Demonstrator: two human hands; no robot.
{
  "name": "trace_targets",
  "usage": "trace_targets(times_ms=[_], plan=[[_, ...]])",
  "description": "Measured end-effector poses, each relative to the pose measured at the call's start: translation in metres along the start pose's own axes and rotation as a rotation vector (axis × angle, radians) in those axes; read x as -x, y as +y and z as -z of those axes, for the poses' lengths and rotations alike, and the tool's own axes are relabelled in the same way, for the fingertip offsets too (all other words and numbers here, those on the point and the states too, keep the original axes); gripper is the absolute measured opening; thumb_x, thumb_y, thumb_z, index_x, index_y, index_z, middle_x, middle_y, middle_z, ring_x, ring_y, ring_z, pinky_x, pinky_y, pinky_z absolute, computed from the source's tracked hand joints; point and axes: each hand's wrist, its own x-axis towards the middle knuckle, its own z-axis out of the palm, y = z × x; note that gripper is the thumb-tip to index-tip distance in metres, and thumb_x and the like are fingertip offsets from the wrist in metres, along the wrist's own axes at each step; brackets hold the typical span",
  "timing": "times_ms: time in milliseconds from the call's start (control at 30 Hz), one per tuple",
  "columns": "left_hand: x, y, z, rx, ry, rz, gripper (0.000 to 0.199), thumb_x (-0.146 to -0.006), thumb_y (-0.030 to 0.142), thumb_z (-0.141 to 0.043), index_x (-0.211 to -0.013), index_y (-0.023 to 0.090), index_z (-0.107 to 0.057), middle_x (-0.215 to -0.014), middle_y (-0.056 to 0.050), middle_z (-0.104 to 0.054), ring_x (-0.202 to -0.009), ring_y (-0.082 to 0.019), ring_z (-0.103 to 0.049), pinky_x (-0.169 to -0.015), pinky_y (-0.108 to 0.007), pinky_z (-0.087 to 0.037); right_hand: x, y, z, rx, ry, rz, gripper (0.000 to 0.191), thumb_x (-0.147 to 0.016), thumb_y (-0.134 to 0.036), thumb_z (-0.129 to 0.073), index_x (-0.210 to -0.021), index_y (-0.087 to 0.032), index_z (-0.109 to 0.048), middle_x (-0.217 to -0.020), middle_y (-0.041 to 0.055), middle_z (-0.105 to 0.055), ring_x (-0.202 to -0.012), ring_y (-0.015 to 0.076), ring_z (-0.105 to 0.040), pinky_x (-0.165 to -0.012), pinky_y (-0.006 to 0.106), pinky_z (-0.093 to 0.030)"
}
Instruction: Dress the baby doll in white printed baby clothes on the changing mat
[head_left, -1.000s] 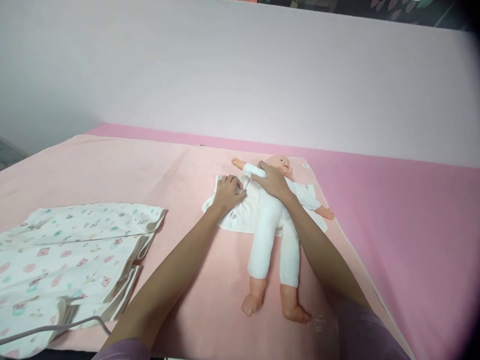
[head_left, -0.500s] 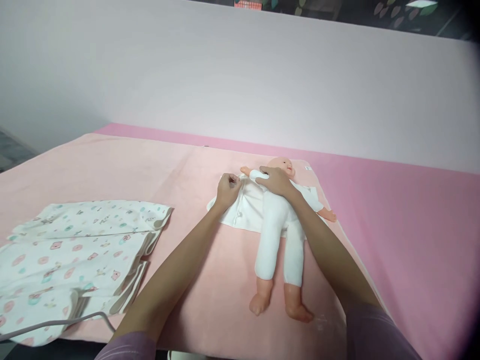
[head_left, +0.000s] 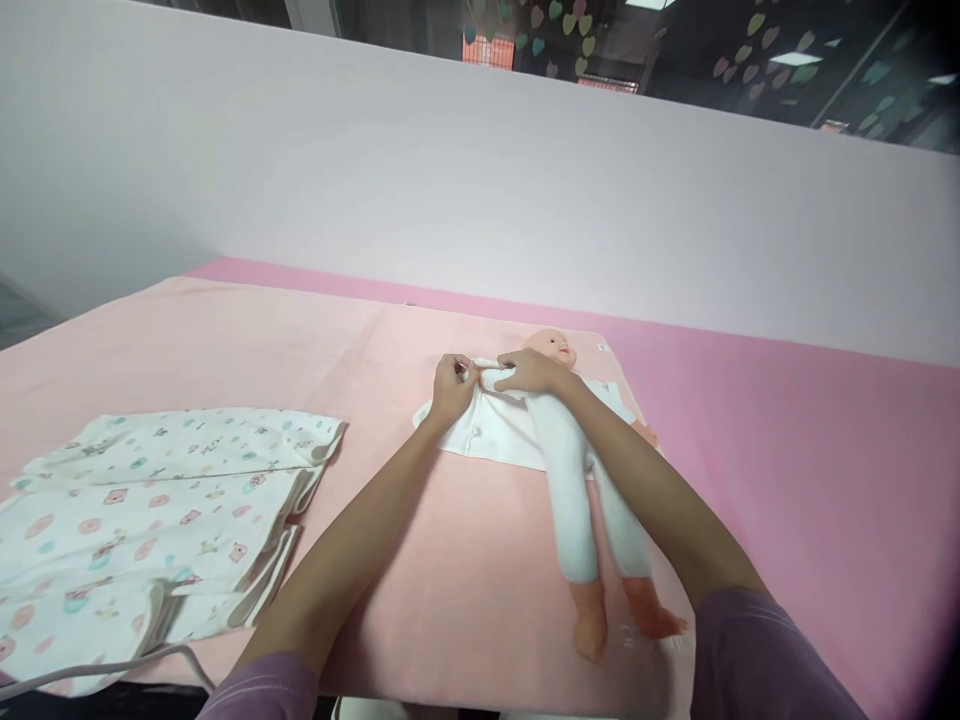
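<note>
A baby doll [head_left: 571,490] with a white cloth body lies on its back, its head toward the wall and its feet toward me. Under and beside it is a small white garment [head_left: 499,435], spread out. My left hand [head_left: 454,388] pinches the garment's edge, close to the doll's hand. My right hand [head_left: 531,372] is closed around the doll's arm near the shoulder, just below the head. The doll's other arm points out to the right, partly behind my forearm.
Folded printed cloths [head_left: 172,510] lie at the left on the pink mat [head_left: 285,350]. A grey cable [head_left: 112,668] crosses their near corner. A pale wall [head_left: 480,190] rises behind the pink surface [head_left: 810,480].
The doll's legs have swung right and its head has shifted slightly left. My right hand has moved left with the doll's arm, nearer my left hand. The view has tilted up a little.
</note>
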Motion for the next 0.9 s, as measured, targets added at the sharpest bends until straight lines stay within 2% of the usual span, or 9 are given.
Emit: trace_targets(times_ms=[67,133,300,400,500,600,700,833,900], plan=[[0.001,0.004,0.001,-0.054,-0.001,-0.044,0.008,-0.095,0.028,-0.062,-0.097,0.021,-0.06,-0.105,-0.007,-0.066,-0.1,-0.021,-0.061,-0.09,-0.037,-0.051,-0.004,-0.004,-0.006,0.065,0.004,-0.043,0.034,-0.078,-0.052,-0.077,-0.09,-0.023,-0.062,-0.087,0.0008,-0.067,-0.075,0.0186,-0.055,-0.067,0.028,-0.034],[0.004,0.01,0.003,-0.119,-0.005,-0.082,0.006,-0.096,0.028,-0.061,-0.095,0.022,-0.06,-0.106,-0.008,-0.067,-0.107,-0.023,-0.058,-0.095,-0.039,-0.049,0.002,-0.008,-0.011,0.12,0.09,-0.058,0.039,-0.082,-0.052,-0.077,-0.104,-0.022,-0.067,-0.104,0.0075,-0.073,-0.09,0.0238,-0.063,-0.078,0.031,-0.043],[0.005,0.024,0.013,-0.255,-0.027,-0.117,0.01,-0.097,0.033,-0.058,-0.097,0.024,-0.059,-0.114,-0.009,-0.068,-0.116,-0.028,-0.054,-0.106,-0.045,-0.042,0.077,0.01,-0.009,0.116,0.434,-0.01,0.037,-0.102,-0.044,-0.056,-0.129,-0.022,-0.066,-0.134,0.014,-0.068,-0.129,0.0312,-0.058,-0.111,0.045,-0.044],[-0.005,0.025,0.03,-0.39,0.023,0.049,0.025,-0.096,0.042,-0.057,-0.11,0.022,-0.056,-0.128,-0.017,-0.065,-0.126,-0.035,-0.052,-0.107,-0.05,-0.04,0.129,0.047,-0.002,0.127,0.481,-0.111,0.04,-0.101,-0.038,-0.05,-0.135,-0.022,-0.064,-0.139,0.015,-0.066,-0.131,0.0342,-0.057,-0.113,0.05,-0.044],[-0.02,0.017,0.053,-0.45,-0.077,0.355,0.035,-0.091,0.05,-0.06,-0.107,0.019,-0.057,-0.121,-0.022,-0.067,-0.124,-0.04,-0.057,-0.099,-0.049,-0.043,0.156,0.084,0.003,0.099,0.33,-0.128,0.058,-0.093,-0.033,-0.056,-0.15,-0.02,-0.055,-0.148,0.0158,-0.061,-0.136,0.0367,-0.055,-0.116,0.053,-0.042],[-0.031,0.007,0.071,-0.386,-0.278,0.48,0.031,-0.085,0.05,-0.063,-0.083,0.02,-0.059,-0.087,-0.015,-0.071,-0.098,-0.036,-0.067,-0.083,-0.041,-0.046,0.16,0.103,0.002,0.051,0.214,-0.046,0.07,-0.093,-0.039,-0.059,-0.159,-0.022,-0.044,-0.155,0.014,-0.057,-0.14,0.0347,-0.053,-0.118,0.05,-0.042],[-0.035,0.004,0.081,-0.315,-0.383,0.469,0.027,-0.081,0.042,-0.062,-0.067,0.021,-0.054,-0.067,-0.007,-0.062,-0.08,-0.028,-0.064,-0.073,-0.036,-0.044,0.154,0.106,0.0,0.101,0.246,-0.074,0.062,-0.1,-0.044,-0.052,-0.157,-0.023,-0.044,-0.149,0.014,-0.059,-0.136,0.0338,-0.054,-0.113,0.049,-0.045],[-0.037,0.012,0.094,-0.204,-0.489,0.449,0.02,-0.075,0.039,-0.063,-0.075,0.02,-0.06,-0.069,-0.004,-0.063,-0.075,-0.021,-0.061,-0.07,-0.031,-0.045,0.146,0.098,0.002,0.162,0.306,-0.156,0.053,-0.104,-0.046,-0.044,-0.15,-0.021,-0.049,-0.14,0.0173,-0.06,-0.13,0.0349,-0.056,-0.102,0.048,-0.05],[-0.038,0.017,0.101,-0.155,-0.538,0.442,0.029,-0.071,0.042,-0.066,-0.09,0.02,-0.067,-0.077,-0.004,-0.068,-0.077,-0.021,-0.063,-0.071,-0.03,-0.047,0.142,0.092,0.005,0.177,0.336,-0.189,0.051,-0.104,-0.05,-0.043,-0.145,-0.021,-0.051,-0.138,0.0176,-0.061,-0.129,0.0359,-0.055,-0.099,0.048,-0.051]])
